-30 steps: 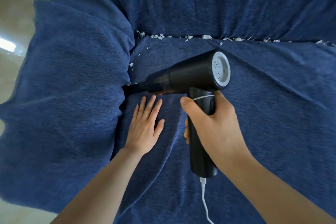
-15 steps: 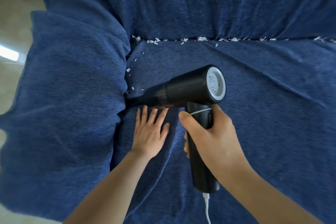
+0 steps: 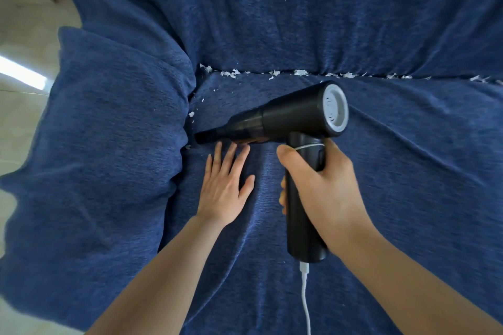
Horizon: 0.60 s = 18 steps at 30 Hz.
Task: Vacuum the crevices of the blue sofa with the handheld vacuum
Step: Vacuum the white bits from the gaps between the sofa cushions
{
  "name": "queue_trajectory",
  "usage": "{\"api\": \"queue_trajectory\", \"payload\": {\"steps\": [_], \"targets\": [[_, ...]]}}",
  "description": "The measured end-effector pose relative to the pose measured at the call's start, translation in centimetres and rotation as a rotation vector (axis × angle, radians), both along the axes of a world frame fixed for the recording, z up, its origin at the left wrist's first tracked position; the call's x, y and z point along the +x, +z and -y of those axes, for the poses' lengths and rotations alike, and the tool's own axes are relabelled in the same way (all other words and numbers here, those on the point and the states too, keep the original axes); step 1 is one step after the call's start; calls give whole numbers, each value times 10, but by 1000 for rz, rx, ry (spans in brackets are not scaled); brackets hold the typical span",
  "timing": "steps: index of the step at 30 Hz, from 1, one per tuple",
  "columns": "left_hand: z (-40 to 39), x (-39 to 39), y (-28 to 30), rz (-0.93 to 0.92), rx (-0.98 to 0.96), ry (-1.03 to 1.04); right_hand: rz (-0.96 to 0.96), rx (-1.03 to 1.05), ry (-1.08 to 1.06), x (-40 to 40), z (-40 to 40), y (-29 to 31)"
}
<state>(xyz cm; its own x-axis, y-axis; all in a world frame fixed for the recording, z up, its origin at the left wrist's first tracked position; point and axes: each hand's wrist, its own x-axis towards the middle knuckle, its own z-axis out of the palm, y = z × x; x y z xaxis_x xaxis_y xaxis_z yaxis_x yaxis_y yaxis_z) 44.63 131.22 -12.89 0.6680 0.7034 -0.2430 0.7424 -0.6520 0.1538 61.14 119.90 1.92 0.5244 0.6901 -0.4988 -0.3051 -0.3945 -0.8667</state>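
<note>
A black handheld vacuum (image 3: 288,119) is gripped by its handle in my right hand (image 3: 324,185). Its narrow nozzle (image 3: 206,137) points left into the crevice between the seat cushion (image 3: 381,171) and the padded armrest (image 3: 109,144) of the blue sofa. My left hand (image 3: 223,185) lies flat on the seat, fingers spread, just below the nozzle. White paper scraps (image 3: 299,73) line the crevice along the backrest (image 3: 299,8), and a few scraps (image 3: 192,114) sit in the side crevice above the nozzle.
A white cable (image 3: 306,302) hangs from the bottom of the vacuum handle toward me. Pale floor (image 3: 21,43) shows at the left beyond the armrest.
The vacuum and both hands have slid along the side crevice, first toward me, then slightly back toward the backrest. Fewer scraps remain in the side crevice near the nozzle.
</note>
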Motion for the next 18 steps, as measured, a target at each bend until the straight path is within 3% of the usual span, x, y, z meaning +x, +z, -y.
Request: {"api": "queue_trajectory", "payload": {"steps": [5, 18], "targets": [[5, 15, -16, -73, 5, -59, 20, -17, 59, -9, -14, -15], [10, 16, -11, -33, 16, -44, -13, -45, 141, 29, 6, 13]]}}
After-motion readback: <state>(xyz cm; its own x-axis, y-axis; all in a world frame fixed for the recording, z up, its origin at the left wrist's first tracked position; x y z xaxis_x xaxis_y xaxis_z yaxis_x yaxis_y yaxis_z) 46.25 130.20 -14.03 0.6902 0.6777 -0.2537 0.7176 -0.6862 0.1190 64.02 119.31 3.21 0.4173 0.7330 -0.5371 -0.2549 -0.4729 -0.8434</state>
